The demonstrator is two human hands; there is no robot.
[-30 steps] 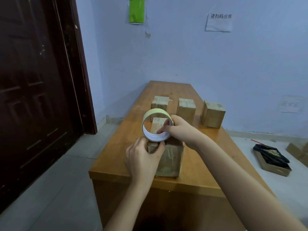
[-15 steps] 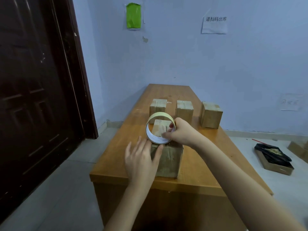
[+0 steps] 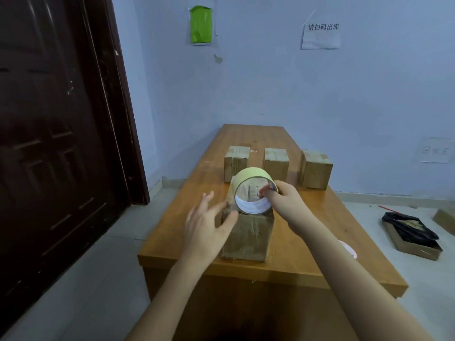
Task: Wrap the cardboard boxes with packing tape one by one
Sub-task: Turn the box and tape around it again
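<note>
A cardboard box (image 3: 247, 236) stands near the front edge of the wooden table (image 3: 307, 247). On its top rests a roll of packing tape (image 3: 251, 178), standing on edge. My right hand (image 3: 286, 201) pinches the roll's right rim, fingers inside the core. My left hand (image 3: 208, 226) is spread with straight fingers at the box's left top corner, thumb on the box edge. Three more cardboard boxes (image 3: 236, 162) (image 3: 275, 163) (image 3: 315, 172) stand in a row further back.
A dark door (image 3: 54, 134) fills the left side. On the floor at right lies a flat box with a black bag (image 3: 411, 235). A small white and pink thing (image 3: 348, 248) lies on the table behind my right forearm.
My left hand let go of the box's near corner, opened its fingers and shifted left. The tape roll moved a little further back along the box top.
</note>
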